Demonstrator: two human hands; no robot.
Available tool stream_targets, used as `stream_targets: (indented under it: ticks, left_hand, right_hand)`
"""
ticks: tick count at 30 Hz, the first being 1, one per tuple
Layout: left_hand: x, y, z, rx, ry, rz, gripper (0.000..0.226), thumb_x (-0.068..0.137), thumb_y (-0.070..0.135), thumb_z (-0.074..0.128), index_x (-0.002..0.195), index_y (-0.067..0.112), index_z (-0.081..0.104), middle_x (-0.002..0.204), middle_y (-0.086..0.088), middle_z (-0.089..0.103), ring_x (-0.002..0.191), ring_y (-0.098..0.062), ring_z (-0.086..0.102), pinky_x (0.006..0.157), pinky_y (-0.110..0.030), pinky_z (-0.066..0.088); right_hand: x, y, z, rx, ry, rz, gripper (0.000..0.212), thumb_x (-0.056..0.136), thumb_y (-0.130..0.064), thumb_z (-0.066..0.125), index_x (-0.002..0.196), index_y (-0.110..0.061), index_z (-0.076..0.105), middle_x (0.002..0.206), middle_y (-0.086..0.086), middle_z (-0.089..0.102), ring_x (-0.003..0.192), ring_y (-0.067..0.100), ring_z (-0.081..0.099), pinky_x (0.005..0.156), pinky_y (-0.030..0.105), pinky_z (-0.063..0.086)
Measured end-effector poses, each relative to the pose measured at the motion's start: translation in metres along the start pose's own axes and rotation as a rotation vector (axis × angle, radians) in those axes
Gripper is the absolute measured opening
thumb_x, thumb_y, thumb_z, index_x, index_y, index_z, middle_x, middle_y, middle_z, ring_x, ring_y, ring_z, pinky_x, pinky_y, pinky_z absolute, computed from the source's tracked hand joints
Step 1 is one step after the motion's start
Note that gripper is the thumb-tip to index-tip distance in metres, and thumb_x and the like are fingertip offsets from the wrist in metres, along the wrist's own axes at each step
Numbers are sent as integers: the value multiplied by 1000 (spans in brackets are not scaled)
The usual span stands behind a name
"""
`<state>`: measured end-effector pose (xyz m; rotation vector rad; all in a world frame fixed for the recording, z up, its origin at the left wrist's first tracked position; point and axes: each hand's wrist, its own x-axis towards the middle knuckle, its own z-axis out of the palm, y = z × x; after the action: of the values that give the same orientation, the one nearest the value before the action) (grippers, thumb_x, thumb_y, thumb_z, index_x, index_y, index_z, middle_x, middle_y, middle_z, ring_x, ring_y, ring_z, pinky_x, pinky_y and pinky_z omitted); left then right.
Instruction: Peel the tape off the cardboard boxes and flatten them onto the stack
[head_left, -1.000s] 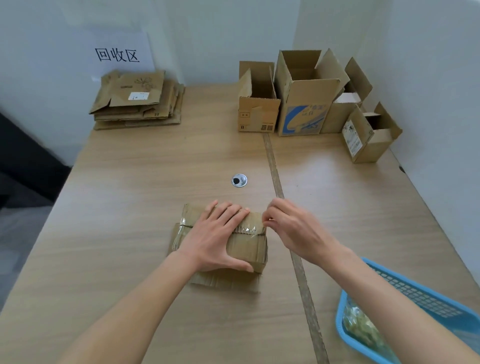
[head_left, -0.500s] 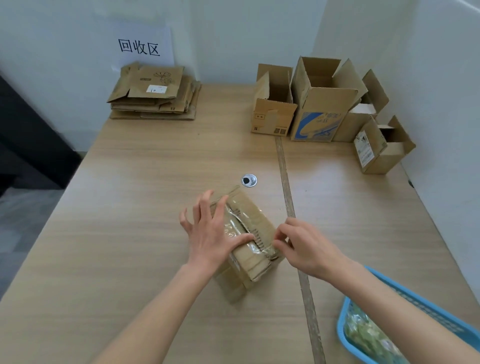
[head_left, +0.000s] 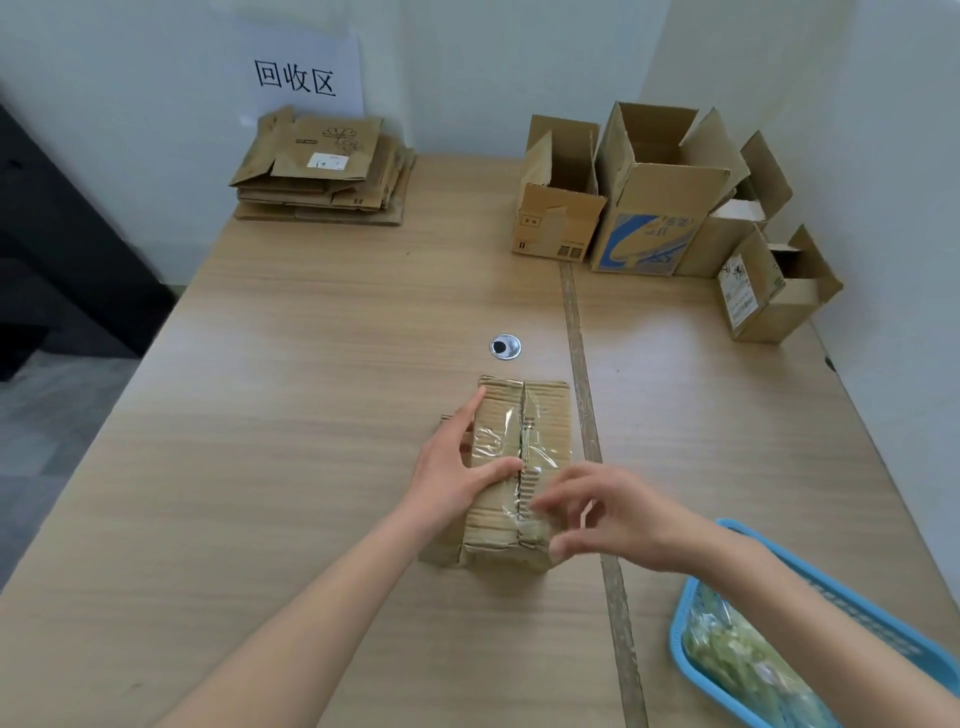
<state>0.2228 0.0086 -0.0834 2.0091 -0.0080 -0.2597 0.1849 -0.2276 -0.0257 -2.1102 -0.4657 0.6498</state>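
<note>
A small taped cardboard box (head_left: 540, 410) lies on the wooden table (head_left: 311, 364) in front of me, its seam running away from me under clear tape (head_left: 501, 441). My left hand (head_left: 457, 467) holds the box's left side, thumb pressed on top. My right hand (head_left: 608, 514) hovers at the near right corner, fingers spread and curled over the tape end; whether they pinch the tape I cannot tell. The stack of flattened boxes (head_left: 322, 166) sits at the far left under a paper sign.
Several open cardboard boxes (head_left: 654, 208) stand at the far right along the wall. A blue basket (head_left: 691, 592) holding crumpled tape sits at the near right. A round cable hole (head_left: 505, 346) lies just beyond the box.
The box has been turned so its seam now points away from me. My left hand shifted to its left side and my right hand moved to the near end.
</note>
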Motion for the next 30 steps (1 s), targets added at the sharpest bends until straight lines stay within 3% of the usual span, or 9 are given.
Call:
stream_targets:
  ticks: [4,7,9,11,14,17,20,24,30]
  left_hand:
    - [-1,0,5,-55,-73,-18,100,64,58,87,145,66,30,137,9,59,120,-5,60,109,-39,48]
    - [-5,-3,7,-119,-95,-19,93,74,43,87,147,61,33,139,15,58,122,0,60,110,-38,48]
    - [-7,-5,6,-145,-118,-11,89,83,27,84,151,52,33,141,21,56,122,4,58,111,-31,46]
    - [-11,-4,6,-142,-165,5,92,86,21,82,156,44,27,146,13,53,125,6,55,110,-17,41]
    - [-16,-1,10,-80,-259,4,93,85,31,82,155,52,24,146,3,51,133,-2,49,110,-16,38]
    - [-16,-1,9,-51,-260,-16,86,79,45,84,146,60,32,138,15,56,123,8,51,108,-20,43]
    - [-15,-5,10,-46,-301,-35,105,59,62,89,150,43,41,141,18,58,125,7,53,111,-31,45]
    - [-17,-5,15,44,-387,-48,102,54,52,96,143,43,46,127,27,65,120,7,59,111,-35,46]
    - [7,11,-2,230,-522,-15,115,53,60,88,153,40,36,145,22,53,133,-2,49,117,-33,37]
  right_hand:
    - [8,-2,7,-192,60,-88,5,86,-32,79,90,-34,78,104,-19,65,94,8,64,85,36,54]
    - [14,5,8,-233,141,-75,4,88,-32,77,86,-34,74,124,-26,60,117,-2,55,99,37,49]
    - [17,9,16,-234,224,-39,7,89,-29,76,86,-34,72,143,-25,51,126,-4,51,105,35,47]
    - [21,7,20,-204,380,6,11,92,-23,73,87,-31,68,149,-17,48,132,2,50,110,34,43]
    - [30,3,-5,-213,627,124,16,90,-20,74,84,-31,64,145,-6,55,134,14,50,110,36,41]
    - [33,7,-28,-377,513,229,13,88,-30,75,84,-38,66,148,-5,52,140,18,43,109,44,42]
    - [31,10,-29,-390,518,273,8,89,-35,71,83,-35,66,122,-10,68,116,17,62,91,40,53]
    - [26,13,-17,-554,616,169,3,92,-32,66,91,-30,68,93,-10,73,84,21,68,67,38,54]
    - [24,21,-40,-379,719,302,5,93,-35,62,91,-31,65,84,-13,73,78,15,71,71,42,59]
